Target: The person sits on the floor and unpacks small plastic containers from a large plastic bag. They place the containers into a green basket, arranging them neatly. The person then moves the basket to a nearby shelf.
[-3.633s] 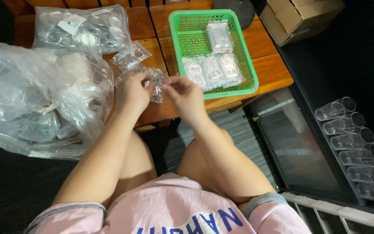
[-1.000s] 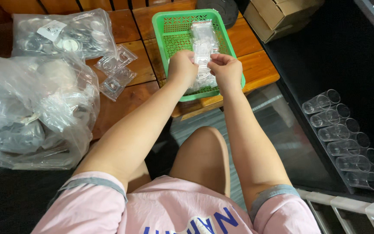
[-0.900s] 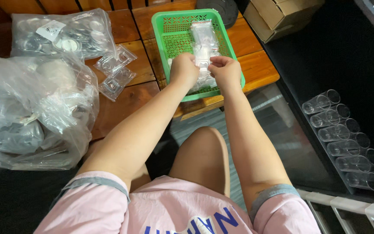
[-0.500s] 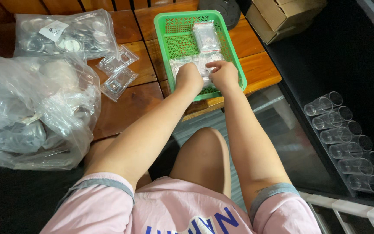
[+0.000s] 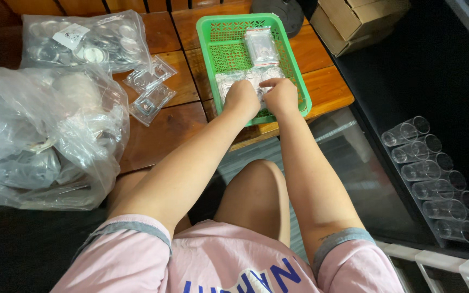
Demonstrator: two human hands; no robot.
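Looking down from the head camera, we have both hands inside the green basket [image 5: 299, 81] on the wooden table [image 5: 164, 130]. Half a second ago our hands sat a little higher over the basket; a second ago they held a clear packet up above it. Now our left hand [image 5: 241, 99] and right hand [image 5: 281, 95] press down on the small clear packets [image 5: 234, 81] lying in the near end of the basket, so the packet we carried seems to have joined the row there. Our fingers curl downward onto the plastic; whether they still pinch a packet or merely rest on it we cannot tell. One more packet [image 5: 261, 46] lies alone at the far end of the basket.

Around us, two loose clear packets [image 5: 150, 89] lie on the table to the left of the basket, apart from it. Beyond them sits a bag of round metal pieces [image 5: 88, 43], and a large crumpled plastic bag [image 5: 39, 135] fills the left edge. Cardboard boxes [image 5: 359, 19] stand at the far right, and a row of clear plastic tubes [image 5: 435, 173] lies on the dark surface to our right. Nothing stands between our hands and the loose packets.
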